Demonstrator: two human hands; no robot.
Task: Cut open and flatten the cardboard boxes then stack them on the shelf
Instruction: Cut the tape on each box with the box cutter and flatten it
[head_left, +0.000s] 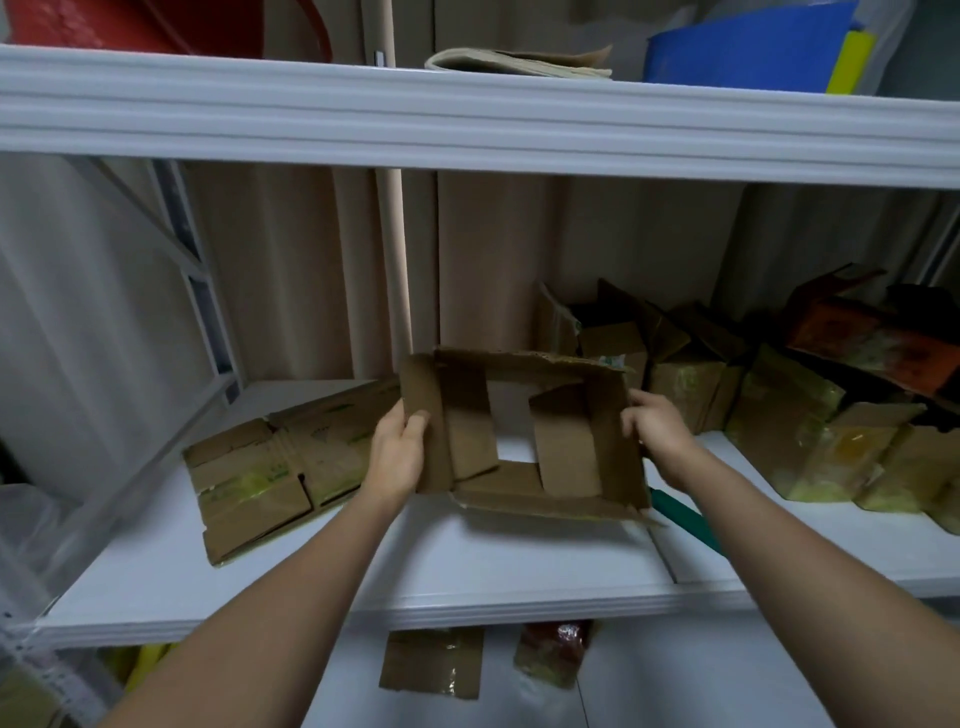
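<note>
An opened brown cardboard box (566, 457) hangs over the white shelf (415, 577), its flaps spread so the shelf shows through the middle. My left hand (397, 452) grips its left wall, thumb inside. My right hand (657, 431) holds the right wall from outside, fingers curled over the edge. A flattened cardboard box (275, 467) with yellow-green tape lies on the shelf to the left. A green-handled tool (685, 519) lies on the shelf under my right forearm.
Several unflattened boxes (779, 410) with yellow tape crowd the shelf's right side. An upper shelf (467, 119) carries a blue folder (748, 47) and papers. Cardboard pieces (431, 662) sit below the shelf. A vertical post (395, 260) stands behind.
</note>
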